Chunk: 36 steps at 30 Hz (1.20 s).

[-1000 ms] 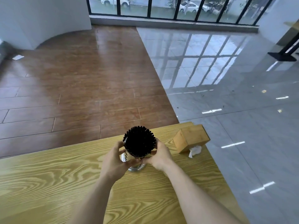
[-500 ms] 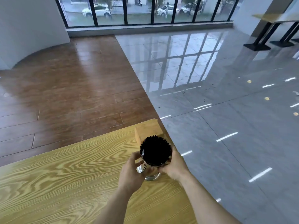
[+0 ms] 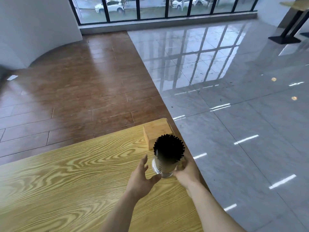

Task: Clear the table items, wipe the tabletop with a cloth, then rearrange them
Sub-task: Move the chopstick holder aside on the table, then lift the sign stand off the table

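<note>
A shiny metal holder packed with black chopsticks [image 3: 168, 157] stands near the right edge of the light wooden table [image 3: 70, 178]. My right hand [image 3: 187, 173] is wrapped around the holder's right side near its base. My left hand [image 3: 142, 176] is just left of the holder with fingers spread; only the thumb tip seems to touch the base. A bamboo tissue box [image 3: 156, 131] sits at the table's far right corner, right behind the holder and partly hidden by it.
The table's right edge runs close beside the holder, with glossy grey tile floor [image 3: 242, 131] below it. Brown wood flooring [image 3: 75, 89] lies beyond the far edge. Another table's black base [image 3: 284, 39] stands far right.
The holder has moved right along the table, from left of the bamboo box to just in front of it. My left hand has opened and come off the holder's side.
</note>
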Available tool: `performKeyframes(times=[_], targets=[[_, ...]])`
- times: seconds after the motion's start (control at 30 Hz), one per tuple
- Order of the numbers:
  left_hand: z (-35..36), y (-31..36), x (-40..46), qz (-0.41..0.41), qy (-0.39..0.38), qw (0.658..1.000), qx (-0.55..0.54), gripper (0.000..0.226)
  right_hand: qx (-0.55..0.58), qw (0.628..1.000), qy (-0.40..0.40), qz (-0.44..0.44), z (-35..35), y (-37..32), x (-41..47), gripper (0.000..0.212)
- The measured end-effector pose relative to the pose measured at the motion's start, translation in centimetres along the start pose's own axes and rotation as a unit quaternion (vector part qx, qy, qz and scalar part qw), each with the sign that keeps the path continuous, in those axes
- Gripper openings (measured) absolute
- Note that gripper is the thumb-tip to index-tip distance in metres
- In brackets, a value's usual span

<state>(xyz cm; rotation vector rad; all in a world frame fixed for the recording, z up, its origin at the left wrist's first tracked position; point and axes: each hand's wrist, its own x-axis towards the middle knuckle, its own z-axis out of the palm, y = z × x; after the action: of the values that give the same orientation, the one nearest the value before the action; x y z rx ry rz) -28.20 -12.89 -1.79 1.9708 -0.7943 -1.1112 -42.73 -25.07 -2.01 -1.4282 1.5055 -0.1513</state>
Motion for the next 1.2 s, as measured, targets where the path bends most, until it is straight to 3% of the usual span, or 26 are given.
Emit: performKeyframes(times=[0.07,0.23,0.37,0.53,0.77,0.87,0.97,1.07,1.2], targets=[[-1.8,-1.0,-0.8,-0.009,0.024,0.999,0.019,0.094,-0.040,0.997,-0.021,0.066,1.2,0.8,-1.0,0.061],[-10.0,-4.9,-4.4,-0.052,0.084,0.994,0.040,0.066,-0.118,0.983,-0.103,0.101,8.2,1.3,-3.1,0.062],[-18.9,-9.4,-9.1,-0.085,0.139,0.987,0.006,0.045,-0.148,0.981,-0.110,0.058,16.2,-3.4,-6.1,0.059],[-31.5,-17.2,-16.1,-0.101,0.212,0.970,-0.057,0.034,-0.181,0.971,-0.154,-0.034,29.3,-12.2,-13.8,0.056],[-49.7,-29.6,-26.7,-0.140,0.387,0.901,-0.137,0.006,-0.252,0.918,-0.274,-0.136,49.6,-20.2,-26.5,0.041],[-56.2,-33.1,-29.0,-0.139,0.459,0.861,-0.167,0.027,-0.233,0.912,-0.303,-0.149,56.3,-22.5,-29.9,0.043],[-61.8,-34.9,-29.7,-0.136,0.511,0.830,-0.177,0.053,-0.204,0.923,-0.271,-0.183,61.6,-25.2,-32.2,0.049],[-65.6,-36.0,-29.4,-0.115,0.515,0.832,-0.172,0.083,-0.142,0.946,-0.212,-0.199,64.5,-27.5,-34.0,0.063],[-68.6,-36.3,-28.3,-0.081,0.481,0.848,-0.205,0.104,-0.059,0.956,-0.211,-0.194,66.8,-28.6,-35.3,0.079]])
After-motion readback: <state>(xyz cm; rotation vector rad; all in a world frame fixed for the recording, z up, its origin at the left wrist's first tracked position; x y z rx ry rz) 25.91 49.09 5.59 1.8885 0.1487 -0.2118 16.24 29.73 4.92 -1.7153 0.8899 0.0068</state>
